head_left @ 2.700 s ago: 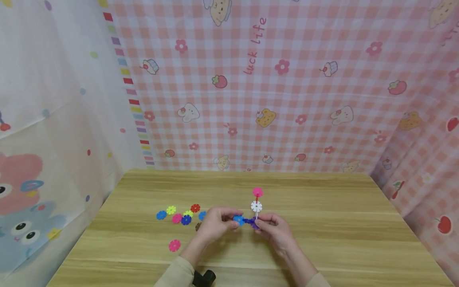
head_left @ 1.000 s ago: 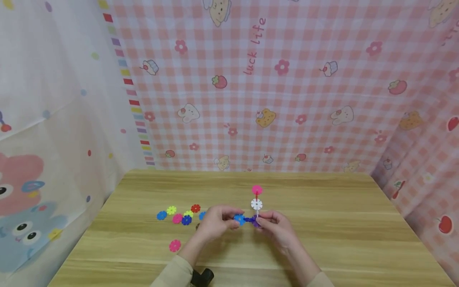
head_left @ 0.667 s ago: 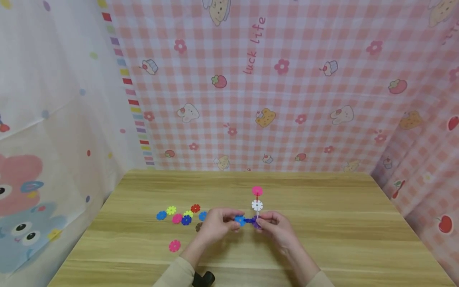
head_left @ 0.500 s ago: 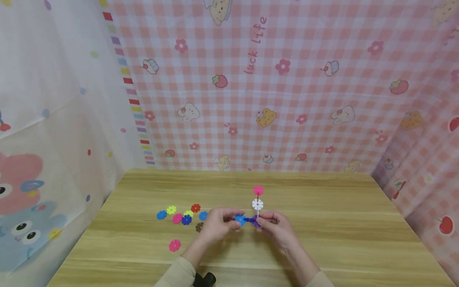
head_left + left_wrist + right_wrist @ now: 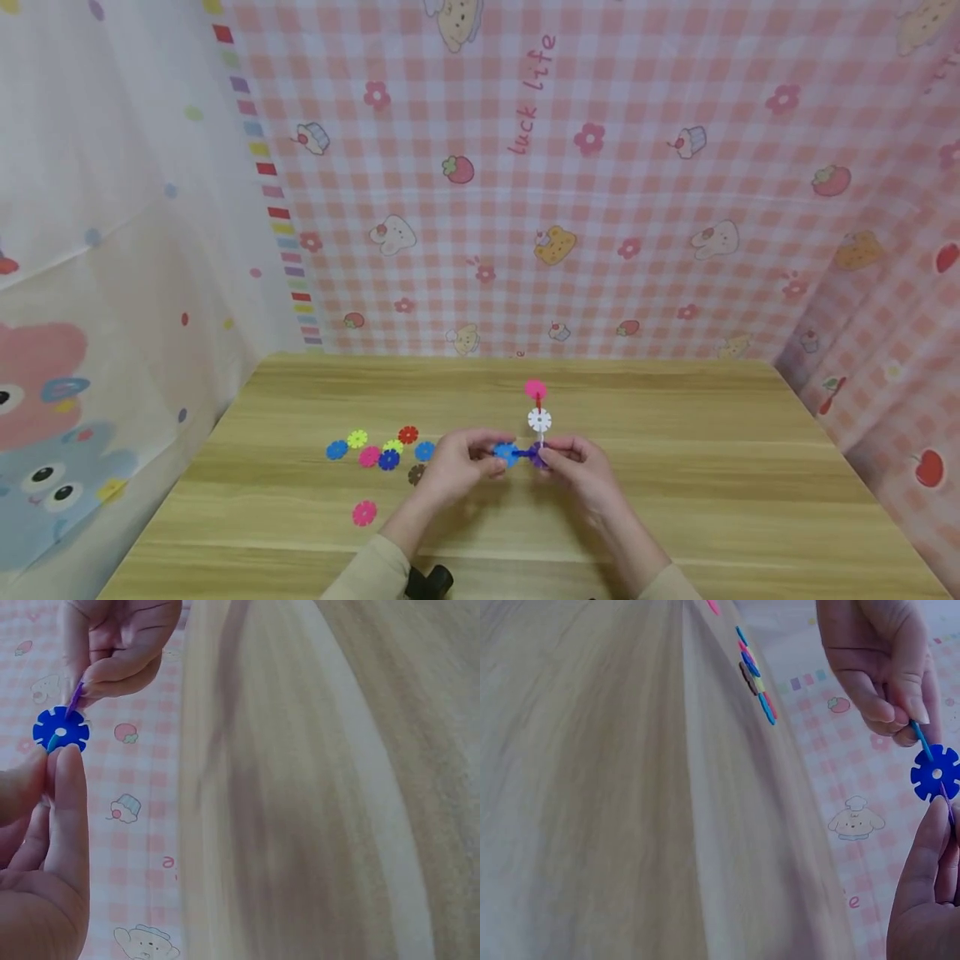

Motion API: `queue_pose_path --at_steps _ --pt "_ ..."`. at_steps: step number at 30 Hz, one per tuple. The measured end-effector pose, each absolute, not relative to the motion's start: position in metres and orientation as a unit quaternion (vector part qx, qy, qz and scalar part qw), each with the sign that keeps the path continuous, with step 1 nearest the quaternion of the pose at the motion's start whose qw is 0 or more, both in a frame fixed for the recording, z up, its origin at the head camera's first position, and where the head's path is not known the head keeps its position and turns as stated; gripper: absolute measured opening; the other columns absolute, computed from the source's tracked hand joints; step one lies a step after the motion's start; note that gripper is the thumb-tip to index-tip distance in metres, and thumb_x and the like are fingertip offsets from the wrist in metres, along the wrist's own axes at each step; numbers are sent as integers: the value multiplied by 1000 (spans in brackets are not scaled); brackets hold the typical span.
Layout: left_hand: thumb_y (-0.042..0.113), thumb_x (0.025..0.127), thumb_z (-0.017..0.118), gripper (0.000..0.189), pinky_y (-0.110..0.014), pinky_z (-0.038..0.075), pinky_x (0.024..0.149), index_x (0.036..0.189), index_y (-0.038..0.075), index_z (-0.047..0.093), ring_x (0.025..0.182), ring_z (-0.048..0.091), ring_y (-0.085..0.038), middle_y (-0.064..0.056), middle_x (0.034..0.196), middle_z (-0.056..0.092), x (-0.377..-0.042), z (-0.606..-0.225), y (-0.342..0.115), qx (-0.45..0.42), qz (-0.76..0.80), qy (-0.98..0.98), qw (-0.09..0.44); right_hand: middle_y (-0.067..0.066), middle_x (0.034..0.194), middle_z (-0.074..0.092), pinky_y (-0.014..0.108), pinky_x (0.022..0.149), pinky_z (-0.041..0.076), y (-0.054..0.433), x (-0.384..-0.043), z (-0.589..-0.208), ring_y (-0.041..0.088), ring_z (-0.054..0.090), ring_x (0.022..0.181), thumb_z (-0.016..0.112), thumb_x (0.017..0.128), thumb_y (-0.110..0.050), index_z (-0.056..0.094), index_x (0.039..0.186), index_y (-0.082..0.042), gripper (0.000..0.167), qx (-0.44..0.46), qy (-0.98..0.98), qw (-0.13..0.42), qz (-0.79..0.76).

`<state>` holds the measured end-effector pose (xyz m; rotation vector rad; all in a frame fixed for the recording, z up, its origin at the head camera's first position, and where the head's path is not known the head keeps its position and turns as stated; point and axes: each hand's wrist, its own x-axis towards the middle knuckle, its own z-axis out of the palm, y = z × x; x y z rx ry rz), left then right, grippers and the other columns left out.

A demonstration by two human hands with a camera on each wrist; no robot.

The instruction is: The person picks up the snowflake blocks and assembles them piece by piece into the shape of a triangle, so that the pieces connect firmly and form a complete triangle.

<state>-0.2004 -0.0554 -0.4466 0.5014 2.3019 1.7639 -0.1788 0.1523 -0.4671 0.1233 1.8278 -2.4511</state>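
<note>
In the head view my left hand pinches a light blue notched disc between thumb and fingers. My right hand pinches a purple disc, partly hidden by the thumb. Between them a dark blue disc, edge-on from the head, joins the two; the left wrist view shows its round face and slots. From the purple disc a branch rises: a pale edge-on piece, a white disc, a red edge-on disc and a pink disc at the tip. In the right wrist view, the linked discs are held above the table.
Several loose notched discs lie left of my left hand on the wooden table, among them a red one, a brown one and a lone pink one nearer me. A black object shows by the left sleeve.
Both hands keep their pinches. The linked discs have risen slightly in the head view, and the pink tip sits a little higher, leaning slightly left.
</note>
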Motion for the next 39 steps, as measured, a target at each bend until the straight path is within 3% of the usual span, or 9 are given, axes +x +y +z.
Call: queue_pose_path --at_steps 4,10,18,25,31,39 --pt "-5 87 70 30 -32 59 73 116 0 69 78 67 -19 -7 89 68 -202 -444 -56 167 613 765 109 10 87 69 28 76 59 154 -179 -468 16 68 76 61 88 14 61 96 5 13 47 588 30 -807" --pt "-3 88 69 26 -31 59 73 114 1 70 81 69 -30 -8 88 70 -203 -445 -55 148 624 759 109 13 88 69 28 75 59 154 -179 -470 17 69 77 62 87 15 61 100 10 13 55 579 16 -813" --pt "-1 86 71 26 -34 58 74 112 1 71 80 69 -30 -7 87 71 -205 -449 -56 130 625 764 88 11 97 63 27 81 56 156 -176 -473 14 63 85 65 86 12 52 119 17 36 21 636 -43 -770" --pt "0 85 72 27 -38 58 75 112 0 71 78 68 -25 -7 87 71 -206 -449 -55 115 628 767 71 24 107 62 24 85 54 159 -177 -474 16 62 93 74 80 10 59 119 10 42 -60 713 -102 -691" --pt "-2 83 73 28 -32 58 71 111 -3 70 73 67 -19 -10 87 71 -206 -448 -48 120 639 758 61 17 106 61 33 86 56 156 -178 -473 26 65 94 79 77 6 64 119 4 44 -123 755 -122 -632" --pt "-2 83 73 27 -31 57 71 110 -2 70 74 66 -18 -9 87 71 -203 -450 -40 131 635 759 62 8 105 59 24 76 52 148 -177 -474 19 54 90 82 79 -6 71 118 -14 41 -94 824 -128 -544"
